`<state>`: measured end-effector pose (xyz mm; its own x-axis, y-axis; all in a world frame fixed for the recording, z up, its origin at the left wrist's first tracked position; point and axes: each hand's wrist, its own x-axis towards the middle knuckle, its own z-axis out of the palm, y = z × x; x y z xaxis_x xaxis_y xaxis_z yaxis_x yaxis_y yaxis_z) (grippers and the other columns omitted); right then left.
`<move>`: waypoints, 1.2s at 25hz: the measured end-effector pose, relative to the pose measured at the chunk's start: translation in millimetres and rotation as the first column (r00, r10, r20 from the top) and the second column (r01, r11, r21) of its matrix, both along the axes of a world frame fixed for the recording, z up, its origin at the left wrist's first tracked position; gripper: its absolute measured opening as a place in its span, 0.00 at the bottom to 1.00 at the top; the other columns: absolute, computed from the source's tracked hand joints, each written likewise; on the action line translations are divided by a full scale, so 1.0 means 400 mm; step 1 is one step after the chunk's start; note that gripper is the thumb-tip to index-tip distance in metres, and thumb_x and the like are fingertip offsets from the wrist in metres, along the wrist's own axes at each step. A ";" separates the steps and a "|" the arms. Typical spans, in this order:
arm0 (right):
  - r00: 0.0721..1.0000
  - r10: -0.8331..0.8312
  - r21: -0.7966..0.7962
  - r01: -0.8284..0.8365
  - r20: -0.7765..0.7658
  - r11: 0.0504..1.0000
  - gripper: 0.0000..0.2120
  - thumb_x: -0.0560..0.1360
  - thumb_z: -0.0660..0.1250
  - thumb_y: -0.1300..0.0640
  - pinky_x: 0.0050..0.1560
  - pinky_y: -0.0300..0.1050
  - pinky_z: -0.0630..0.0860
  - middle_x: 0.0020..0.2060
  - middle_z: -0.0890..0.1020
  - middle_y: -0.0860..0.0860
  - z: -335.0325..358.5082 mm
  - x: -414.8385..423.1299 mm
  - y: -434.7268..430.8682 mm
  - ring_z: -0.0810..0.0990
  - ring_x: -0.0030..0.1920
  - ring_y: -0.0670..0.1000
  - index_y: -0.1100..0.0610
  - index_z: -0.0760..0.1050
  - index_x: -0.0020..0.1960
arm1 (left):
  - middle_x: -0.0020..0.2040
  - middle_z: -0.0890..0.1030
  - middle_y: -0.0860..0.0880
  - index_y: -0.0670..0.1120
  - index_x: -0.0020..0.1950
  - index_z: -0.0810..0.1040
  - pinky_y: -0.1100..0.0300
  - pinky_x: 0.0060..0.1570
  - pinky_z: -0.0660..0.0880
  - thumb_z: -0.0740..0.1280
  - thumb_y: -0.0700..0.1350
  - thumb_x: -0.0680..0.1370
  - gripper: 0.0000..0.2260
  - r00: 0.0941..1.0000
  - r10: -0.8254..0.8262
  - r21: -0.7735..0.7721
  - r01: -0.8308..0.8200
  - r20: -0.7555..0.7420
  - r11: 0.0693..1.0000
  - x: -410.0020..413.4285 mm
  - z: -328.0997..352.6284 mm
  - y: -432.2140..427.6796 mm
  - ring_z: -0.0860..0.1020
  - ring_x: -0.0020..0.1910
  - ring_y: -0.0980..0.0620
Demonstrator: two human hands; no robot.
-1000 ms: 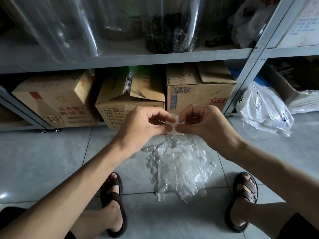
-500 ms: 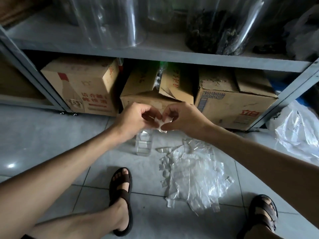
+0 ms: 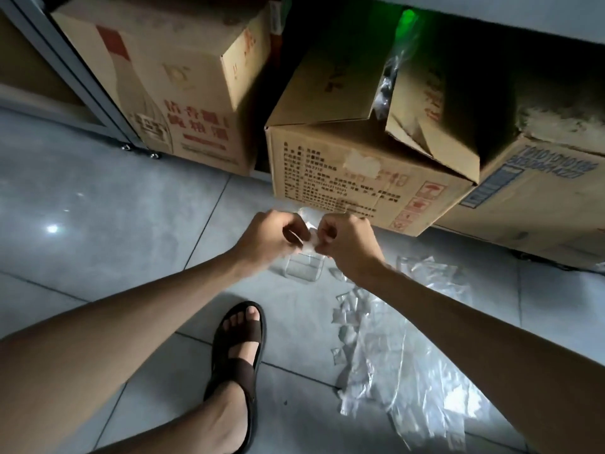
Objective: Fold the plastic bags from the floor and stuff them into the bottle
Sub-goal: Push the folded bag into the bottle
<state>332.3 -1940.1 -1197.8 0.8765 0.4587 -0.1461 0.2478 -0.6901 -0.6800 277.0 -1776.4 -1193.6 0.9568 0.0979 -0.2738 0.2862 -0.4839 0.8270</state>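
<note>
A sandalled foot (image 3: pixel 240 352) stands on the tiled floor (image 3: pixel 98 208), with loose plastic bags (image 3: pixel 393 355) heaped to its right. Beyond, left hand (image 3: pixel 271 239) and right hand (image 3: pixel 350 244) pinch one small folded bag (image 3: pixel 309 242) between curled fingers, just above the clear bottle (image 3: pixel 304 268) standing in front of the cardboard boxes (image 3: pixel 360 172).

Grey glossy floor tiles (image 3: pixel 98 198) are running under a grey metal shelf post (image 3: pixel 98 106), with a light spot (image 3: pixel 51 229) glaring off one tile. Three cardboard boxes are sitting side by side in shadow: left box (image 3: pixel 170 77), middle box (image 3: pixel 343 172) with flaps hanging open, right box (image 3: pixel 540 204).
</note>
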 end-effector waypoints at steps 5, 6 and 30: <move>0.939 0.277 -0.282 -0.216 0.202 0.935 0.09 0.71 0.66 0.68 0.35 0.45 0.72 0.39 0.82 0.52 -0.158 0.036 0.026 0.79 0.36 0.59 0.55 0.78 0.43 | 0.43 0.83 0.50 0.43 0.49 0.79 0.61 0.45 0.76 0.76 0.40 0.71 0.10 0.963 0.224 0.203 -0.193 -0.148 0.960 0.033 -0.183 0.055 0.81 0.46 0.49; 0.925 0.331 -0.315 -0.262 0.189 0.912 0.10 0.73 0.66 0.67 0.38 0.45 0.73 0.46 0.83 0.53 -0.181 0.042 0.033 0.81 0.41 0.60 0.55 0.80 0.48 | 0.45 0.82 0.49 0.43 0.51 0.78 0.57 0.47 0.77 0.75 0.41 0.72 0.11 0.950 0.243 0.202 -0.204 -0.194 0.958 0.034 -0.216 0.058 0.81 0.47 0.47; 0.808 0.402 -0.467 -0.580 -0.429 0.667 0.09 0.76 0.57 0.68 0.35 0.41 0.72 0.40 0.77 0.55 -0.251 0.104 0.156 0.75 0.38 0.52 0.66 0.76 0.48 | 0.39 0.82 0.47 0.40 0.44 0.81 0.52 0.46 0.82 0.74 0.36 0.74 0.03 0.949 0.295 0.154 -0.276 -0.114 0.949 0.033 -0.374 0.024 0.81 0.37 0.48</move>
<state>374.0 -1877.8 -1298.3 0.4281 0.5672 -0.7036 0.5335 -0.7870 -0.3098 290.2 -1766.7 -1343.4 0.8385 0.4063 -0.3631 0.5325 -0.4694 0.7044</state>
